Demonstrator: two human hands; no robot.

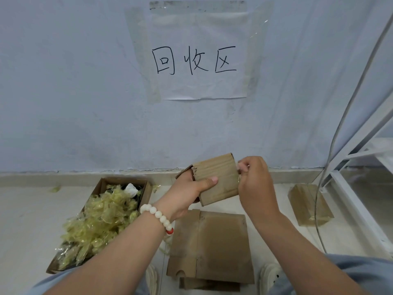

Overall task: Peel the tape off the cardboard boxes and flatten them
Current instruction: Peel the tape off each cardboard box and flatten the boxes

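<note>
1. Pale blue-grey wall (74, 92) fills the background, with a white paper sign (197, 60) taped to it, hand-lettered in black. Below it runs a light tiled floor (27, 220).
2. Right fingertips (242, 167) are pressed together in a pinch at the upper right edge of the small brown corrugated cardboard box (219, 177). Whether a tape end sits between them is too small to tell.
3. The right hand (255, 179) is curled behind that pinch. To peel well, it should probably pull low and along the box face, not straight outward, so the strip comes off whole and does not tear the paper skin.
4. The left thumb (209, 180) lies flat across the front of the box, and the other fingers wrap out of sight behind it. The left hand (187, 194) holds the box in the air above the floor, between the two forearms. Its job is to brace firmly against the pull without crushing the box.
5. A white bead bracelet (158, 213) sits on the left wrist.
6. Directly below the hands lies a stack of flattened brown cardboard sheets (221, 241), which is where this box should probably go once it is collapsed.
7. To the left, an open brown cardboard carton (98, 187) overflows with crumpled yellowish tape scraps (100, 222), within easy reach for dropping the strip.
8. Off to the right, a tape-wrapped brown box (309, 204) waits beside a white metal frame (348, 194).
</note>
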